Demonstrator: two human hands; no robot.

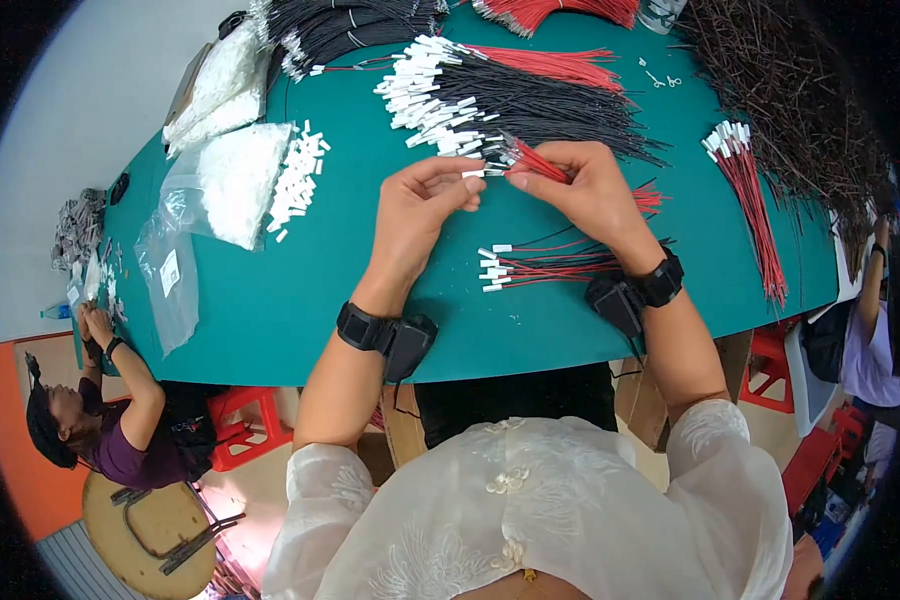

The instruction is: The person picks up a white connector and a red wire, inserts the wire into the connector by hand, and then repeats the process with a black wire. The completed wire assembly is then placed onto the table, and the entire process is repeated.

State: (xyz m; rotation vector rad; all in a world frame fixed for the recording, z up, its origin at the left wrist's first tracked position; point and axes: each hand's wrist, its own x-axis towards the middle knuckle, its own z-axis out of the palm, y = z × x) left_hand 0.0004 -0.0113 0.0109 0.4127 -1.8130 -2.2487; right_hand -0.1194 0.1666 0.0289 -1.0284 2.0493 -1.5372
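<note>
Between finger and thumb, my left hand (428, 196) pinches a small white plastic connector housing (474, 174). Close beside it, my right hand (580, 186) is closed round a small bunch of red wires (537, 160), their crimped metal ends pointing left toward the housing. Whether a wire end sits inside the housing is too small to tell. Just beyond both hands lies a big pile of black wires (540, 100) with white housings on their left ends. Nearer me, under my right wrist, rests a smaller group of red and black wires (560, 268) with white housings.
Loose white housings (296, 180) spill from a clear plastic bag (240, 190) on the left of the green table (370, 345). A bundle of red wires (755, 220) lies at right, beside a dark tangled heap (790, 90). Another person (110, 410) works at the far left.
</note>
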